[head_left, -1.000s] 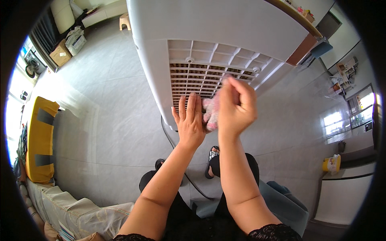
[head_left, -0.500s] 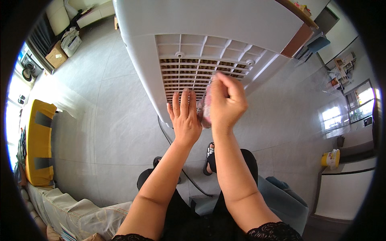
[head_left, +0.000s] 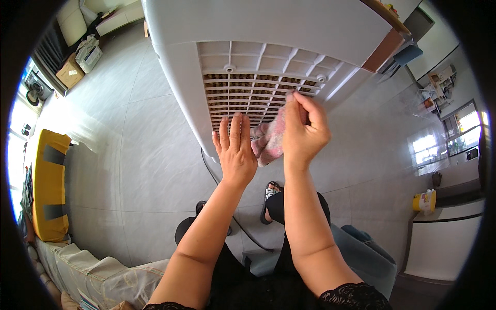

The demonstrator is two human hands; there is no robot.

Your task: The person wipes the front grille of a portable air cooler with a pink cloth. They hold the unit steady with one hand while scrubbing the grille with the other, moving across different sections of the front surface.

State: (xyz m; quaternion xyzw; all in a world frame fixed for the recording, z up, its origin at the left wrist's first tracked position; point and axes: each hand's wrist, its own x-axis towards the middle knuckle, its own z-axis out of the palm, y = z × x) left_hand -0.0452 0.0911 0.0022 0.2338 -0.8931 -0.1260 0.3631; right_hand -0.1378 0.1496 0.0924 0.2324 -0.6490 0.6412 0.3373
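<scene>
Left hand (head_left: 236,157) lies open, seemingly braced against the white grille (head_left: 247,92) ahead, while right hand (head_left: 306,137) pinches a pink-and-white cloth (head_left: 273,138) hanging between them, apparently mid-wipe, and any next stroke calls for a firm grip!

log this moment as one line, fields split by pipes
left hand: open over grille | right hand: gripping pink cloth | cloth: between the hands | grille: in white appliance
</scene>
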